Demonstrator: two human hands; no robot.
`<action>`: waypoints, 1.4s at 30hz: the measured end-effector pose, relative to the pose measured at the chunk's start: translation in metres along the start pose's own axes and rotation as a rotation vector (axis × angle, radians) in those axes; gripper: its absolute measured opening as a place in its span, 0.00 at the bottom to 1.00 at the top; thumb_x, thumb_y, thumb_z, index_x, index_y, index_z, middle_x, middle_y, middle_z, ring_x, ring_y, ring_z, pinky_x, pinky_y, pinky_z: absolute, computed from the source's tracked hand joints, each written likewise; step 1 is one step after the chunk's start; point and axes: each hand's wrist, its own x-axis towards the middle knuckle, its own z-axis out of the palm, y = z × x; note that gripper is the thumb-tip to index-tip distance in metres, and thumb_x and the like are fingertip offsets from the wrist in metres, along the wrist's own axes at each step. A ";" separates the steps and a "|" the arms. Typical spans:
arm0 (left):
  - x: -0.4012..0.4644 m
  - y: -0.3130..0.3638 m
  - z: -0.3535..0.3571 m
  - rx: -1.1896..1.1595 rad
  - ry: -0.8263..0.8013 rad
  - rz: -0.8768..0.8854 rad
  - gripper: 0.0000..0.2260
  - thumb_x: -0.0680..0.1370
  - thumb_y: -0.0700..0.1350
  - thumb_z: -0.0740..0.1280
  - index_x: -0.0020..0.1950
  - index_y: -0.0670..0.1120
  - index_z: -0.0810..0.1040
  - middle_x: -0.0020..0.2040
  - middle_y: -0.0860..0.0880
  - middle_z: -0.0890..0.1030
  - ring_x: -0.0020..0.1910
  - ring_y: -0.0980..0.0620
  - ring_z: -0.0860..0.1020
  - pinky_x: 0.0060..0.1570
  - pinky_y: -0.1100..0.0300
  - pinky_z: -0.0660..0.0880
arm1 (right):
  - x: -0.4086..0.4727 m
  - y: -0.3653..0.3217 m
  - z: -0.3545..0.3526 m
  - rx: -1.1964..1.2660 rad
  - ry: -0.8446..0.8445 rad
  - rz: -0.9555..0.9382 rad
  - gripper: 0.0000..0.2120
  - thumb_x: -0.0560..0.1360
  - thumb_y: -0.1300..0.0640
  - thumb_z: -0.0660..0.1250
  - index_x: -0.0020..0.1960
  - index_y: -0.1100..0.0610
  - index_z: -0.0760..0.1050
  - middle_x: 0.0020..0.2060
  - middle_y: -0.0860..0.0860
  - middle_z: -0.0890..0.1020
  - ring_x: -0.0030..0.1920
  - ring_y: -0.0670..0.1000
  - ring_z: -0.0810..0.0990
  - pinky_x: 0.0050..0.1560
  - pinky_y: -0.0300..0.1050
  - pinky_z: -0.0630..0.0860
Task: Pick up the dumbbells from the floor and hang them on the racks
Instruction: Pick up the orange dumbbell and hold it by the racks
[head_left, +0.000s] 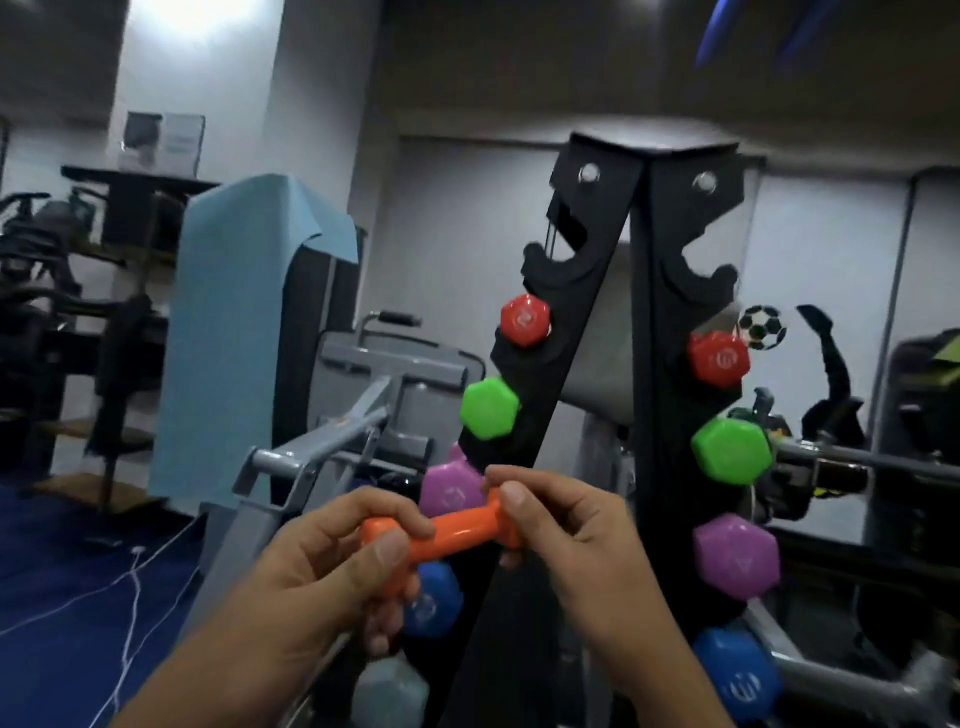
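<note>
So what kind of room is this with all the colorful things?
Most likely a small gym or exercise room. A black rack holds red, green, purple and blue dumbbells, both hands hold an orange dumbbell in front of it, and a grey weight machine stands just behind.

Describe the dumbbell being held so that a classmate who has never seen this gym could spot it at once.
Find the tall black rack in the middle of the room, hung with red, green, purple and blue dumbbells. Just in front of its lower part, the left hand and right hand grip the ends of the orange dumbbell. It is the only orange one, and the only one not on the rack.
</note>
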 end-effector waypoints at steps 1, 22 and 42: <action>0.007 0.005 0.002 -0.013 0.033 0.041 0.35 0.53 0.64 0.88 0.48 0.43 0.86 0.38 0.37 0.80 0.31 0.45 0.75 0.28 0.58 0.76 | 0.013 -0.005 0.004 -0.003 0.009 -0.013 0.13 0.76 0.51 0.71 0.57 0.54 0.88 0.47 0.53 0.90 0.44 0.47 0.86 0.44 0.49 0.86; 0.190 0.081 0.081 0.354 0.195 0.575 0.09 0.77 0.62 0.71 0.53 0.61 0.83 0.41 0.50 0.83 0.42 0.43 0.84 0.49 0.41 0.85 | 0.187 -0.130 -0.025 -0.461 0.382 -0.376 0.12 0.84 0.56 0.70 0.65 0.52 0.86 0.50 0.41 0.88 0.44 0.33 0.85 0.48 0.27 0.79; 0.286 0.094 0.100 1.326 0.519 0.552 0.21 0.80 0.63 0.71 0.53 0.44 0.80 0.48 0.42 0.84 0.50 0.37 0.82 0.50 0.48 0.77 | 0.172 -0.073 -0.024 -0.320 0.569 -0.108 0.24 0.87 0.54 0.59 0.82 0.56 0.69 0.77 0.53 0.75 0.78 0.53 0.72 0.80 0.54 0.67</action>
